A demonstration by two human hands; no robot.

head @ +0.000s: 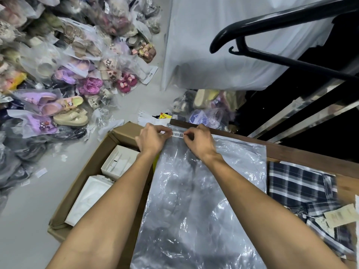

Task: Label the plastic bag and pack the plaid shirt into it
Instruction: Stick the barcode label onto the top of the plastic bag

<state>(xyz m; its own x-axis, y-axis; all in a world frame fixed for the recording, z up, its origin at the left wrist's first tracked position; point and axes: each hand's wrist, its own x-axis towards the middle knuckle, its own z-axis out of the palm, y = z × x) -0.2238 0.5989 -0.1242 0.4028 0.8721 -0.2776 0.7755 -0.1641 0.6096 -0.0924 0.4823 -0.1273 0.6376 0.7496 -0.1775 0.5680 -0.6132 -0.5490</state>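
Head view: the plastic bag (204,191) lies flat on the wooden table (345,187), its far end at the table's far edge. Labelling is in progress: a barcode label (177,134) sits on the bag's far-end strip, and whether it is fully pressed down cannot be told. Packing appears not to have begun; the plaid shirt (303,189) lies just beside the bag's right edge, outside it. The left hand (150,139) pinches the label's left end with curled fingers; the right hand (200,141) pinches its right end. Both forearms extend over the bag.
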